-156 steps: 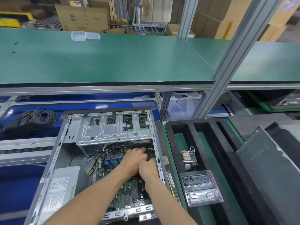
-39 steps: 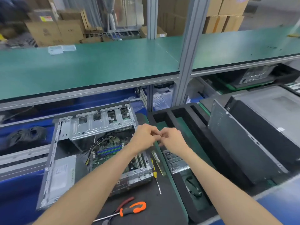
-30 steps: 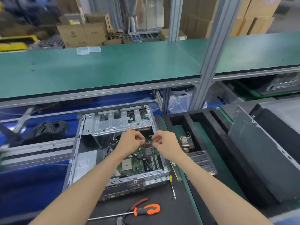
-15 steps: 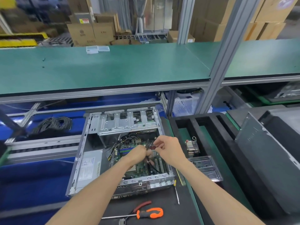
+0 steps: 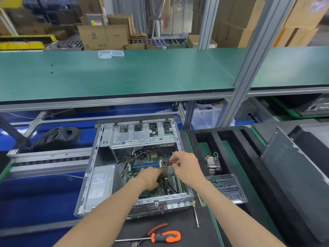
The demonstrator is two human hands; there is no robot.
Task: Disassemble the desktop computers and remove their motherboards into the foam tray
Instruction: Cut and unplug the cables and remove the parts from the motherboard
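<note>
The open desktop case lies flat on the bench, with its green motherboard inside. My left hand reaches down onto the board with curled fingers, beside a black cable. Blur hides whether it holds anything. My right hand hovers over the board's right side, and its fingertips pinch a red cable. The black foam tray stands right of the case, holding a heatsink and a clear plastic tray.
The silver power supply fills the case's left side, and the drive cage its far end. An orange-handled screwdriver, red pliers and a thin screwdriver lie in front. Dark case panels lean at the right. A cable coil lies left.
Both hands were together above the case's right edge, then dropped into the case. My left hand now sits low on the board and my right hand is at the red cable.
</note>
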